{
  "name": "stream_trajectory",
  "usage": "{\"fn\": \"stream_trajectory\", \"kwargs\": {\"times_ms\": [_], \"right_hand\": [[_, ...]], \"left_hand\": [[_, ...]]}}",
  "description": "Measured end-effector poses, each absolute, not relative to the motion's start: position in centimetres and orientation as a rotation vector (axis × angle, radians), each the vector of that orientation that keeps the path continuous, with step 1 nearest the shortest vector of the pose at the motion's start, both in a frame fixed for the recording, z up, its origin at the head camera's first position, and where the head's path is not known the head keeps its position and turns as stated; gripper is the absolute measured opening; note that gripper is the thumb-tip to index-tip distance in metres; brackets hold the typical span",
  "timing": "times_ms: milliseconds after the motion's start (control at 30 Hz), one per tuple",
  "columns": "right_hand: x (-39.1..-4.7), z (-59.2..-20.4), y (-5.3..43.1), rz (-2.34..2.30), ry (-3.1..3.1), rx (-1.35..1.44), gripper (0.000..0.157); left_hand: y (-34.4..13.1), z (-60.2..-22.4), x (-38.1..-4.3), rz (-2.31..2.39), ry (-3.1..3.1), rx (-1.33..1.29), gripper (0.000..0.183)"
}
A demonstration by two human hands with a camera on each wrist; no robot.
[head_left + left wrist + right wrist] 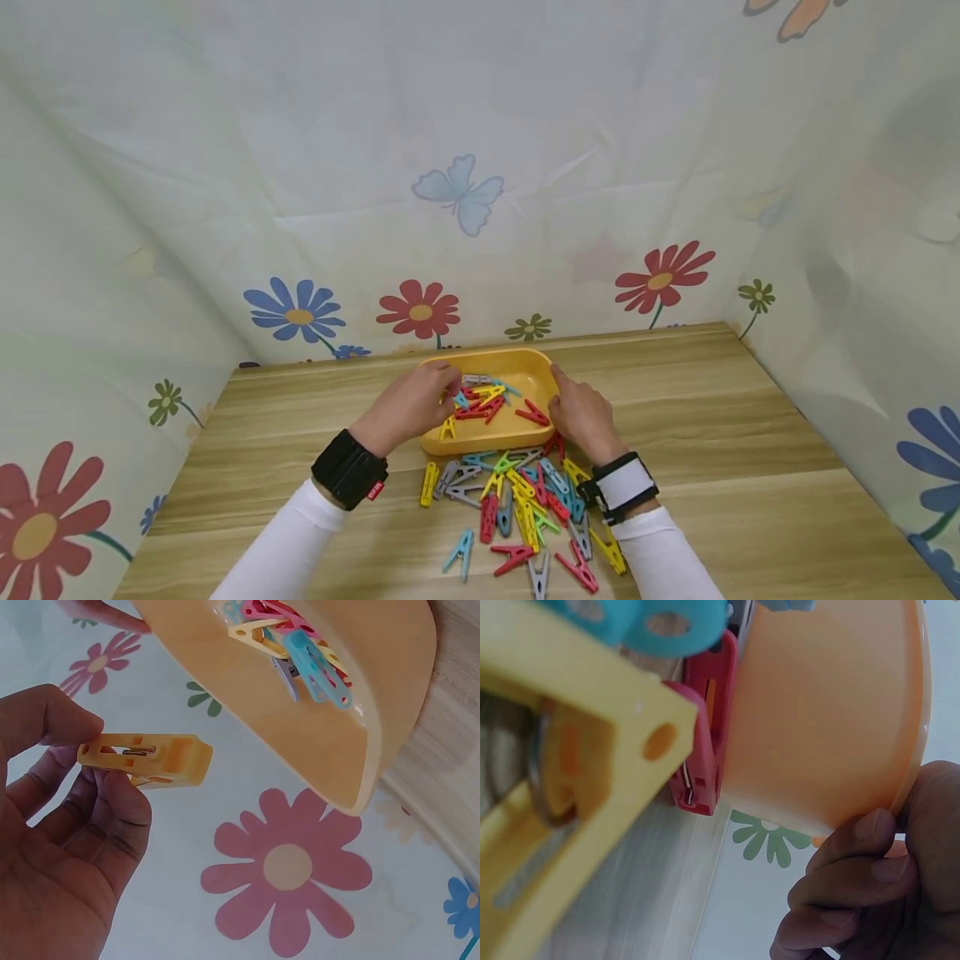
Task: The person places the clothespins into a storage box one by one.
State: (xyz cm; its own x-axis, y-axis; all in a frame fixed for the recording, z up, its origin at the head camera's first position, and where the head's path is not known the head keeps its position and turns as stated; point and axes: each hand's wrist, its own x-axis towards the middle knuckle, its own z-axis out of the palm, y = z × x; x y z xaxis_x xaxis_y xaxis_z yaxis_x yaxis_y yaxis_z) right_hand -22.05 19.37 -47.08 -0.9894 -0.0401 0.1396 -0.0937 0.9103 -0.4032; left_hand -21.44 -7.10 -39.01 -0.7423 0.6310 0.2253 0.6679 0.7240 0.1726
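Between thumb and fingertips, my left hand (415,404) pinches a yellow clothespin (150,759), seen clearly in the left wrist view; the hand hides it in the head view. That hand is over the left side of a yellow plastic tub (487,444). Several red, yellow, blue and grey clothespins (480,408) lie inside the tub. At the tub's right end, my right hand (587,417) grips the rim, its fingers (851,877) curled against the outside wall in the right wrist view.
A loose pile of many-coloured clothespins (525,500) lies on the wooden table (720,433) in front of the tub, some close to the right wrist. Behind the table hangs a flower-printed cloth (465,275), with more cloth on both sides.
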Motion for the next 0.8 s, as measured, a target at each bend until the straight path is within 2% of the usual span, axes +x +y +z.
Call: {"fn": "stream_trajectory", "kwargs": {"times_ms": [433,800], "right_hand": [[-22.0,-46.8,19.3,0.639,-2.94,0.116,0.056],[-22.2,-46.7,19.3,0.645,-2.948,0.118,0.056]], "left_hand": [[-6.1,-41.5,-23.9,-0.415,-2.806,-1.002,0.019],[-6.4,-43.0,-24.8,-0.45,-2.823,-0.994,0.02]]}}
